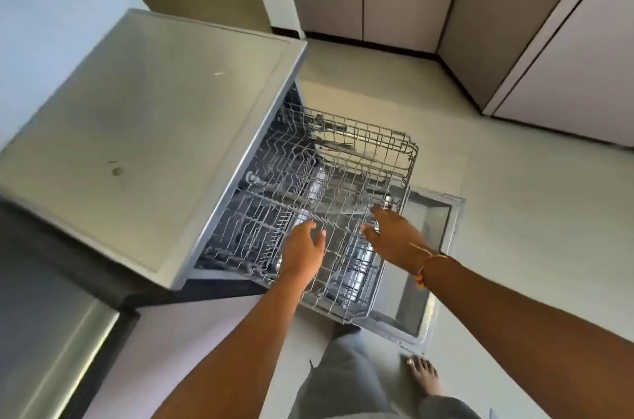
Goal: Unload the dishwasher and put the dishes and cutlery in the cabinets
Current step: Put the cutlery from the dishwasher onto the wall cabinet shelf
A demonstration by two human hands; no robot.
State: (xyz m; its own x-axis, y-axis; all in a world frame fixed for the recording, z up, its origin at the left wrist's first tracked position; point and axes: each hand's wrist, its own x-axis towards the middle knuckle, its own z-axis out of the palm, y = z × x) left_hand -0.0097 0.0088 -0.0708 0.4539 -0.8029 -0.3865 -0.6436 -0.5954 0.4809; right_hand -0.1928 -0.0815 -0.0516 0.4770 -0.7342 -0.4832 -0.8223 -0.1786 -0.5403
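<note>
Left hand (pixel 303 248) and right hand (pixel 394 236) spread loose, empty, over the rack (pixel 343 185); forks (pixel 338 145) at the rack's far end could prick reaching fingers.

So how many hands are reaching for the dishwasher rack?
2. The left hand is over the middle of the pulled-out wire rack. The right hand is over the rack's outer edge, fingers stretched out. None looks hidden.

The cutlery (pixel 338 145) in the rack (pixel 410 157) is blurred, and the countertop (pixel 137 126) hides the rack's back.
</note>
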